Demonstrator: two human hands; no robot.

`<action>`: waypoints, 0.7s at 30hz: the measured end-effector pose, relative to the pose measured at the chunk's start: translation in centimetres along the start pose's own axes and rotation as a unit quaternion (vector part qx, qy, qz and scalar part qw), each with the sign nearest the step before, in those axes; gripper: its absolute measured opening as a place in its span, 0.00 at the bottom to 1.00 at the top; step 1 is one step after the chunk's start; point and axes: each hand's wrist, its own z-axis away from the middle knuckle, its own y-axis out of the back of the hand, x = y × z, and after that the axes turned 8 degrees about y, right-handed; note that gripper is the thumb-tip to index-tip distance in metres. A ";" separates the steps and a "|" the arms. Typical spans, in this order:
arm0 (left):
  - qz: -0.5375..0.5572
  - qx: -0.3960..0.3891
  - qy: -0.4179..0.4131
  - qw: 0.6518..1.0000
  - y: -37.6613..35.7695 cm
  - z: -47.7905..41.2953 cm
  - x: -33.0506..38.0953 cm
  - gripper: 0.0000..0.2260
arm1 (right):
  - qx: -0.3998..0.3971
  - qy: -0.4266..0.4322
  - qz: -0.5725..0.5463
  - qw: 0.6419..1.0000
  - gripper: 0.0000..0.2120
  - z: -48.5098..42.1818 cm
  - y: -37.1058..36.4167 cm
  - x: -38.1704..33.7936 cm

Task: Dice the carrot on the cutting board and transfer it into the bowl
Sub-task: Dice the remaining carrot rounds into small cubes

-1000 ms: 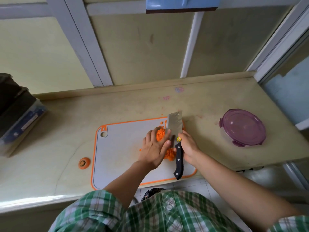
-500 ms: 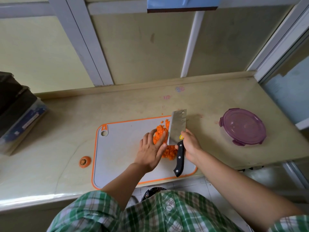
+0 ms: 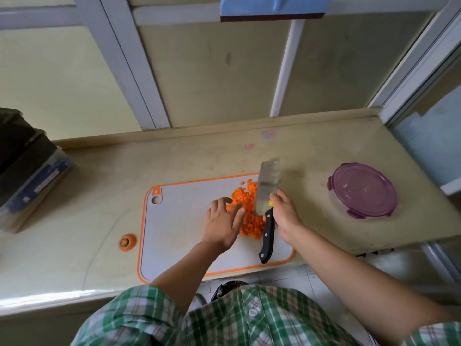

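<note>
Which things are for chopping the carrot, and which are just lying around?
For the job: diced carrot; cutting board; knife, gripped by the right hand; left hand, touching the pile; purple-lidded bowl.

Just lying about: carrot stub on the counter beside the board; stacked boxes at far left.

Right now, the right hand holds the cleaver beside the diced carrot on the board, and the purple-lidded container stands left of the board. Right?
No. The head view shows the purple-lidded container right of the cutting board, not left; the rest holds.
</note>
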 end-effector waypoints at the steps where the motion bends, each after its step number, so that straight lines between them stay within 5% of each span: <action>1: 0.096 -0.025 0.027 0.995 0.5 -0.1 0.7 0.28 | -0.015 0.033 0.038 0.999 0.10 0.1 -0.3 0.1; 3: 0.348 -0.098 0.092 0.928 1.5 0.0 2.8 0.19 | -0.055 0.108 0.137 0.983 0.09 0.5 -0.9 0.4; 5: 0.458 -0.114 0.137 0.871 1.7 -0.4 4.2 0.15 | -0.112 0.172 0.241 0.948 0.15 1.1 -1.7 0.8; 7: 0.456 -0.069 0.160 0.873 1.1 -1.0 4.3 0.14 | -0.159 0.208 0.315 0.912 0.20 1.4 -2.1 1.4; 12: 0.435 0.003 0.235 0.869 -0.2 -1.5 2.2 0.12 | -0.267 0.171 0.299 0.900 0.21 1.8 -1.3 1.8; 17: 0.498 0.028 0.285 0.819 0.2 -1.8 2.3 0.13 | -0.231 0.218 0.411 0.854 0.30 2.7 -0.4 2.4; 21: 0.496 0.032 0.291 0.818 0.1 -1.5 1.5 0.12 | -0.187 0.109 0.462 0.860 0.34 1.8 0.7 2.3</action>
